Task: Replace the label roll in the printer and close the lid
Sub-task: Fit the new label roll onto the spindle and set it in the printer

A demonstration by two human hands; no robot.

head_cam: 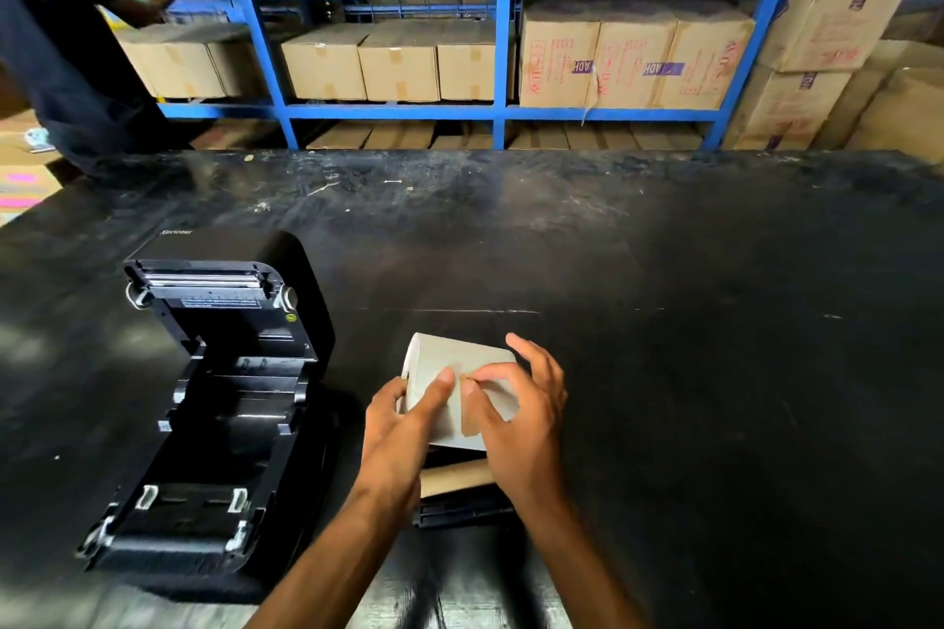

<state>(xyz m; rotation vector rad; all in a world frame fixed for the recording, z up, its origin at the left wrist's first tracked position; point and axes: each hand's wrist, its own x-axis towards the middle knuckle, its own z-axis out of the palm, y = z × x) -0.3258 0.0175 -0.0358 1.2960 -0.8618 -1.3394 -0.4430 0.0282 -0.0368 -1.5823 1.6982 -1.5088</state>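
Note:
A black label printer (214,404) stands on the left of the table, its lid (225,271) swung up and back, the roll bay showing no roll. To its right I hold a white label roll (459,363) just above the table. My left hand (403,429) grips the roll's left end. My right hand (521,414) rests on its top, thumb and fingers pinching at a brown tape strip on the paper. Under my hands lie a bare brown cardboard core (454,478) and a black plastic part (459,511).
The black table (689,347) stretches far to the right and back. Behind it stand blue shelves (503,46) full of cardboard boxes. A person in dark clothes (66,51) stands at the far left by the shelves.

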